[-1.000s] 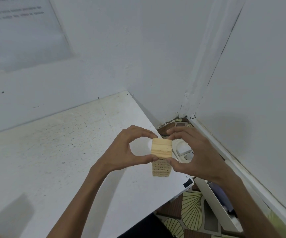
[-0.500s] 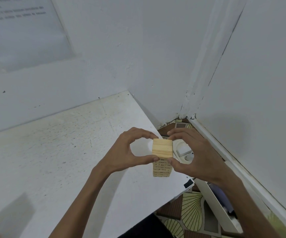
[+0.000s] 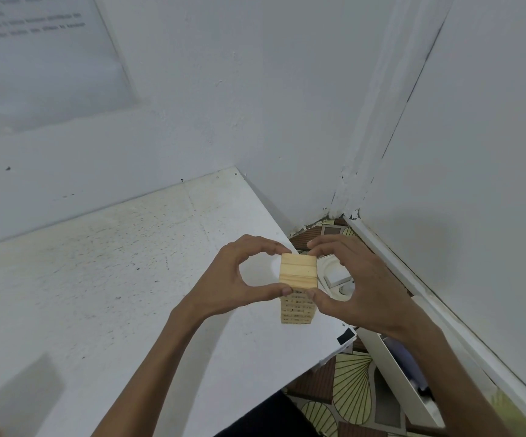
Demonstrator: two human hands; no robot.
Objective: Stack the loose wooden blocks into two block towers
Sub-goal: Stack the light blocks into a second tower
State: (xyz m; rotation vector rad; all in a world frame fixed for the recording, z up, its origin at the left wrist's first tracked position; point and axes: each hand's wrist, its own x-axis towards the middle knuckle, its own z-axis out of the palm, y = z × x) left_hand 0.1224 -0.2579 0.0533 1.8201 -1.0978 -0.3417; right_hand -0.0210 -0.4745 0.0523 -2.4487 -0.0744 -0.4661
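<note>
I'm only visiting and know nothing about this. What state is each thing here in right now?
block tower: upright on the table, near its right edge, top pinched by both hands.
left hand: thumb and forefinger pinch the tower's top layer.
right hand: thumb and forefinger pinch the same layer from the other side.
table: white, speckled, bears the tower.
paper sheet: flat on the wall, print too blurred to read.

Single head-worn wide-angle view, looking forward and down over table (image 3: 113, 279), facing room corner (image 3: 354, 197), left hand (image 3: 233, 279), right hand (image 3: 362, 291) and block tower (image 3: 298, 269) near, lower centre
</note>
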